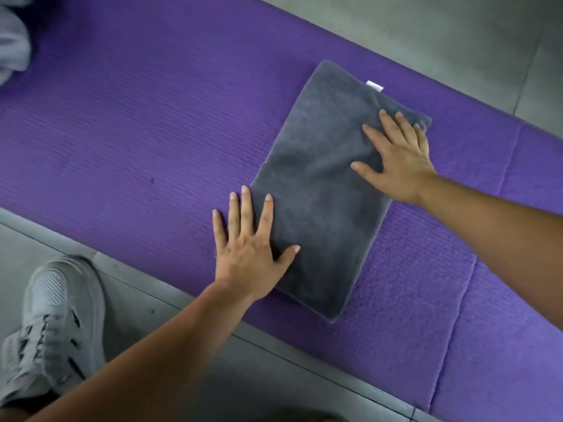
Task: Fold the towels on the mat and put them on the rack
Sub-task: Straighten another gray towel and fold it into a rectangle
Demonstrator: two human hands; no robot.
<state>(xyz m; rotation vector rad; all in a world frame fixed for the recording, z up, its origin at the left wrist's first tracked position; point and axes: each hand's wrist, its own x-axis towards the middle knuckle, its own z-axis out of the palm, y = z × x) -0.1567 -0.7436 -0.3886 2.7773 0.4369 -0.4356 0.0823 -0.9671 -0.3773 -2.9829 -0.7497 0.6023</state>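
**Grey towel pressed flat between folds**

Nearest, a pale grey mesh sports shoe rests on the grey tiled floor. Beyond it, the left hand, fingers straight and spread, presses the near-left edge of a folded dark grey plush towel lying on the ribbed purple foam mat. The right hand, flat and splayed, grips nothing and bears on the far-right corner. To finish well, smooth outward from the centre and square the edges before folding again. A small white label projects from the far edge; farther left lies a pale crumpled cloth, possibly another towel.
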